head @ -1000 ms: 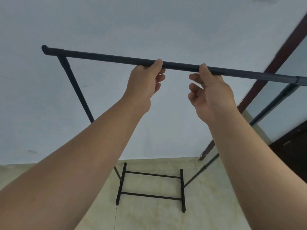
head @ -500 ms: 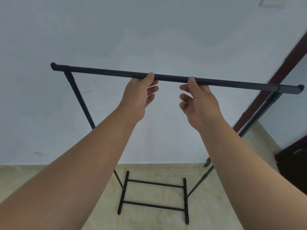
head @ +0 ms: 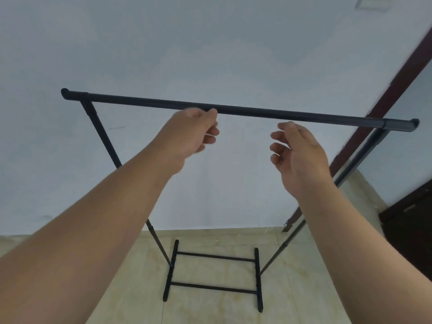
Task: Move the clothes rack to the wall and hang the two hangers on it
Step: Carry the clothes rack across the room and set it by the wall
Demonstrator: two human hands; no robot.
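The black clothes rack stands in front of the pale wall, its top bar running from upper left to right and its base on the tiled floor. My left hand is just below the bar, fingers loosely curled, thumb tip near the bar; the hand is blurred. My right hand hangs a little below the bar with fingers apart, holding nothing. No hangers are in view.
The pale wall fills the back. A dark brown door frame runs up the right side, with a dark door lower right. Beige floor tiles lie under the rack's base.
Both hands have let go of the top bar and dropped slightly below it. The rack now sits farther from me, toward the wall.
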